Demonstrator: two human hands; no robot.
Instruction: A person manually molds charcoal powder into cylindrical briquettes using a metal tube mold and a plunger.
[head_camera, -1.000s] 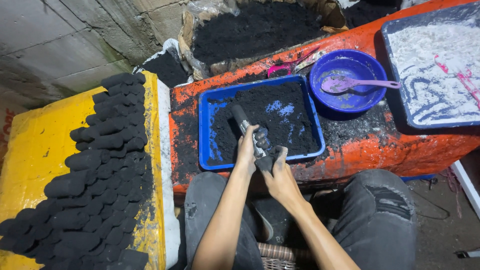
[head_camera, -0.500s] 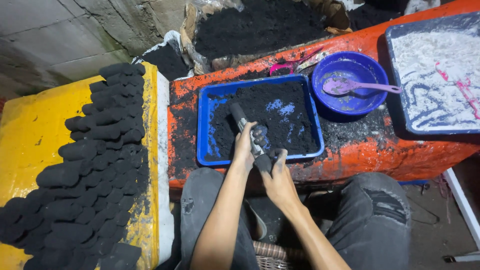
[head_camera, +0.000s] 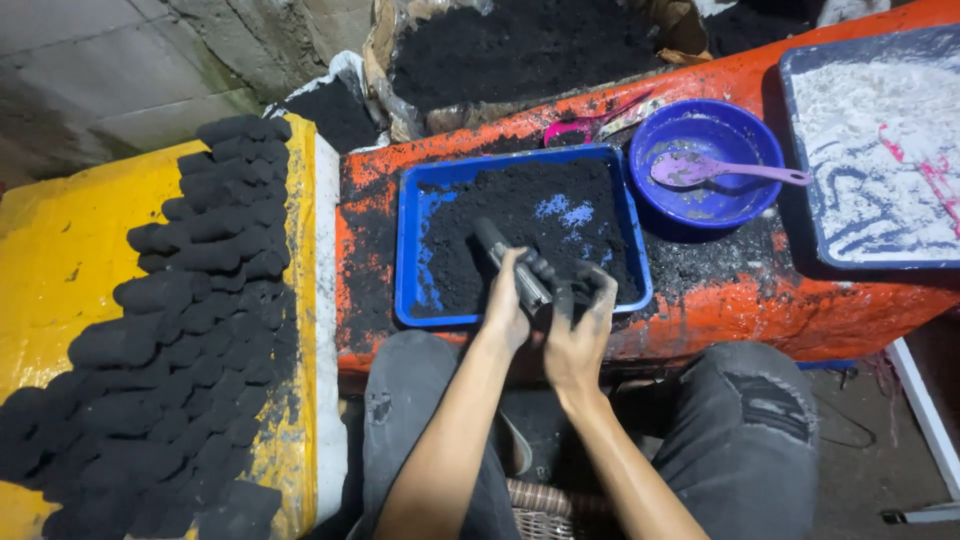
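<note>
Fingers of the left hand (head_camera: 506, 308) wrap the stiff, soot-slick metal tube (head_camera: 512, 266) over the blue tray (head_camera: 412, 250), best gripped mid-barrel, while the right hand (head_camera: 574, 335) cups its lower end.

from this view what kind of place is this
Likely a small makeshift workshop for pressing charcoal briquettes by hand. Rows of black briquettes lie on a yellow board, a blue tray holds black powder, and both hands grip a metal tube over it.
</note>
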